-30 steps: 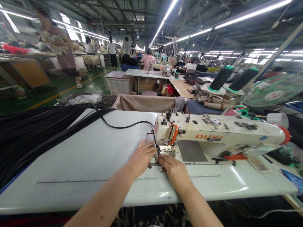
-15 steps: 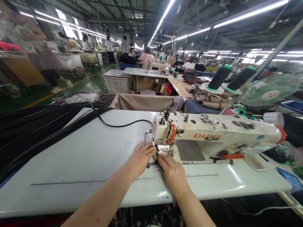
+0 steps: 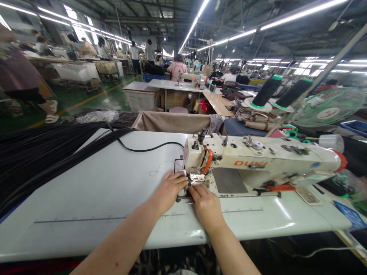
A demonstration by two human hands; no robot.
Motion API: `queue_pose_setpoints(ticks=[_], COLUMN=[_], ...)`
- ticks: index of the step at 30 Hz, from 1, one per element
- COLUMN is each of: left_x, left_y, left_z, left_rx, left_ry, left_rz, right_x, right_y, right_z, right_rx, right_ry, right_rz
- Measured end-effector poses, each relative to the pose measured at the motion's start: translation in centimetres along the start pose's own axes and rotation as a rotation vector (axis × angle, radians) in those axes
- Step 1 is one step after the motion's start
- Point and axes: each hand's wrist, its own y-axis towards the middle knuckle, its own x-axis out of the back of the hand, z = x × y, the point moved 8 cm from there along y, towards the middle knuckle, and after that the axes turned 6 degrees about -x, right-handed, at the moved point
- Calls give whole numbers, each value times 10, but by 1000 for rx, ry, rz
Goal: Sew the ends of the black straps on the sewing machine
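A white sewing machine (image 3: 229,156) with orange lettering stands on the pale worktable (image 3: 114,194). My left hand (image 3: 169,191) lies just left of its needle area, fingers stretched out flat over the metal plate. On the other side, my right hand (image 3: 206,204) has its fingers bent and pressed together close to the presser foot. A short dark piece shows at its fingertips, apparently the end of a black strip (image 3: 143,149); my fingers partly cover it. Behind the machine head, this strip curves left across the table to a heap of black strips (image 3: 51,156).
Loose thread (image 3: 160,168) curls on the table. Two black thread cones (image 3: 266,91) and a green fan (image 3: 329,110) stand behind the machine at right. A fabric-lined bin (image 3: 172,122) adjoins the far edge. A person (image 3: 25,80) is in the aisle at left.
Both hands keep nearly the same place at the needle area. The whole view has shifted slightly. The person in the left aisle has moved further left.
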Motion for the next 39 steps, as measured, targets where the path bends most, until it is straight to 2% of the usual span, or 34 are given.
queue_pose_setpoints(ticks=[8, 29, 39], left_x=[1, 0, 7], left_y=[0, 2, 3], left_z=[1, -2, -6], left_rx=[43, 40, -20], left_ry=[-12, 47, -13], left_rz=[-7, 16, -44], right_x=[-5, -9, -5], right_y=[2, 1, -7], right_z=[1, -2, -5], right_rx=[-2, -54, -72], right_ry=[-11, 14, 40], right_rz=[-7, -6, -7])
